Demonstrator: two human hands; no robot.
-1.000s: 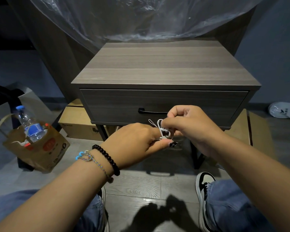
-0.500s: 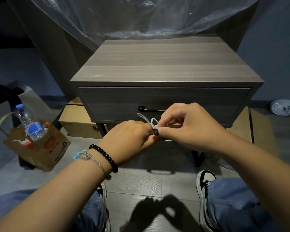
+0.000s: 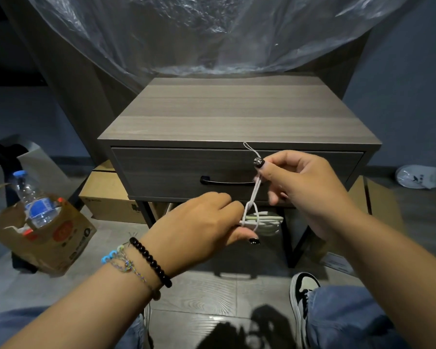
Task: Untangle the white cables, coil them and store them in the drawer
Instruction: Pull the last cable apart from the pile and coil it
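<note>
Holding the white cable bundle (image 3: 262,221) in curled fingers, the left hand (image 3: 199,230) stays low. The right hand (image 3: 297,182) pinches its loose end up by the closed drawer (image 3: 161,170).

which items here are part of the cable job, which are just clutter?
Job: white cable coil, held by left hand; its tail pulled up by right hand; closed drawer.
Clutter: water bottle in paper bag, cardboard box, plastic sheet.

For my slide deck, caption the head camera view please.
Left hand holds coiled white cable while right hand pulls its tie upward before closed drawer.
</note>
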